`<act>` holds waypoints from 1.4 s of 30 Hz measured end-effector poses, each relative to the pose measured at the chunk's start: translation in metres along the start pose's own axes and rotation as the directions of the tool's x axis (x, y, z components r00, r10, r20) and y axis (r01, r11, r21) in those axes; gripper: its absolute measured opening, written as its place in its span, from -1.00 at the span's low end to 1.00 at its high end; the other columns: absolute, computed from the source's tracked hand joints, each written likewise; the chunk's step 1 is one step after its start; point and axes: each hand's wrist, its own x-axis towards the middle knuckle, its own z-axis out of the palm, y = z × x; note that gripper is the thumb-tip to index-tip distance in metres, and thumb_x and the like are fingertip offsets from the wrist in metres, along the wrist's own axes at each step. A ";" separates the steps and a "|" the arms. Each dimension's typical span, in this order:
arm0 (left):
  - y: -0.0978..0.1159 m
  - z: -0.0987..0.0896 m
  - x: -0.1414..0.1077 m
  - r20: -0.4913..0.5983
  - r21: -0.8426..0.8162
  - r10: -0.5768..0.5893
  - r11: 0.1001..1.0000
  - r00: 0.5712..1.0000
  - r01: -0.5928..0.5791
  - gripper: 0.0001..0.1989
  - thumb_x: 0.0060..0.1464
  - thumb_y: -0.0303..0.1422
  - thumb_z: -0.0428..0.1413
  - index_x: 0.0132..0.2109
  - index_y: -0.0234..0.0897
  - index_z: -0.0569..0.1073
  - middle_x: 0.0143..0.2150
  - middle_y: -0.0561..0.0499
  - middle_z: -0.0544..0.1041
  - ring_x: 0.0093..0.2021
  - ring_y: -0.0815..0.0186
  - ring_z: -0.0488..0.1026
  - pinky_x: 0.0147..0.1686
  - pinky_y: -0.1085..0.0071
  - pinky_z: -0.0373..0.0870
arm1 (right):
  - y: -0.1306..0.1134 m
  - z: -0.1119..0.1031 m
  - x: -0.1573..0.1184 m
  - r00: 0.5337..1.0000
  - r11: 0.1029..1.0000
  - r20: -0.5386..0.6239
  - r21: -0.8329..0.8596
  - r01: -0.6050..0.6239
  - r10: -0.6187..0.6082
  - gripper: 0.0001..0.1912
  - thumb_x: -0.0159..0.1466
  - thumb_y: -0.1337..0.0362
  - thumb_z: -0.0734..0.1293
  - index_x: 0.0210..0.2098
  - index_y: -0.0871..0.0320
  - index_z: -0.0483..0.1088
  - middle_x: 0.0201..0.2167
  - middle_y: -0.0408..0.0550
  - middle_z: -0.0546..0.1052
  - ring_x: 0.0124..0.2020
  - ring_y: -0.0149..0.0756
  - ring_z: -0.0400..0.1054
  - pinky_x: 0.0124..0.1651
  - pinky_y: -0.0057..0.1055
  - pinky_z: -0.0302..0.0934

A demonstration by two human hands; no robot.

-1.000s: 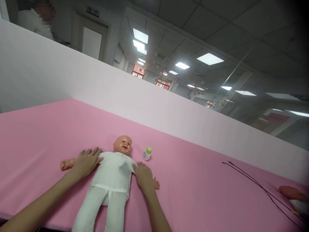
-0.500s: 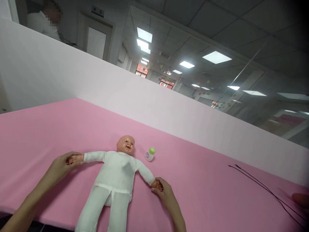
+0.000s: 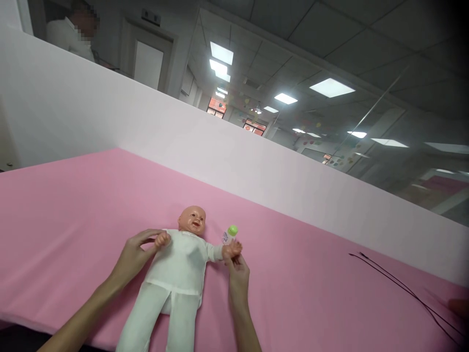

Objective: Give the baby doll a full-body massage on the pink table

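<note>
A baby doll (image 3: 178, 264) in white clothes lies on its back on the pink padded table top (image 3: 311, 293), its head toward the wall. My left hand (image 3: 138, 252) is closed on the doll's arm at the left, whose small hand now rests over the chest. At the doll's other side, my right hand (image 3: 237, 274) grips the other arm near the wrist, with that arm bent partly inward. A small bottle (image 3: 230, 233) with a green cap stands just behind this doll hand, its lower part hidden.
Two thin black cables (image 3: 406, 288) lie on the right of the table. A reddish-brown blurred thing (image 3: 458, 307) shows at the right edge. A low white partition (image 3: 220, 151) runs along the back. Beyond it at the upper left is a person (image 3: 71, 36) in white.
Both my hands have moved inward with the doll's arms, which were stretched out to the sides. The doll's body and the bottle have stayed in place.
</note>
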 end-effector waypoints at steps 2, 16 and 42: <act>-0.007 0.003 -0.003 0.168 0.119 0.147 0.979 0.975 -0.168 -0.72 0.24 -0.09 0.23 0.01 -0.05 0.67 0.06 -0.05 0.66 0.08 0.02 0.56 0.10 0.17 0.51 | -0.007 0.013 -0.007 0.945 0.947 0.273 -0.210 0.244 -0.183 -0.69 0.26 0.15 0.50 -0.02 0.06 0.61 0.00 0.03 0.62 -0.01 -0.06 0.45 0.04 -0.17 0.38; -0.017 -0.009 0.005 -0.280 -0.170 -0.187 0.975 0.942 0.143 -0.47 0.19 0.12 0.17 0.06 -0.21 0.54 0.08 -0.15 0.61 0.07 0.00 0.56 0.04 0.16 0.53 | 0.022 0.004 0.005 0.981 0.992 -0.177 -0.090 -0.092 0.075 -0.36 0.36 -0.16 0.32 0.24 0.15 0.40 -0.45 -0.18 0.47 -0.47 -0.28 0.35 -0.43 -0.39 0.25; -0.036 -0.006 0.004 -0.355 -0.253 -0.311 0.940 0.882 0.229 -0.33 0.09 0.16 0.20 0.10 -0.31 0.44 0.08 -0.24 0.58 0.11 -0.08 0.53 0.10 0.05 0.48 | 0.033 0.005 0.011 0.969 0.994 -0.231 -0.037 -0.099 0.088 -0.12 0.23 -0.12 0.46 0.39 0.17 0.20 -0.07 0.09 0.63 -0.32 -0.20 0.51 -0.37 -0.37 0.35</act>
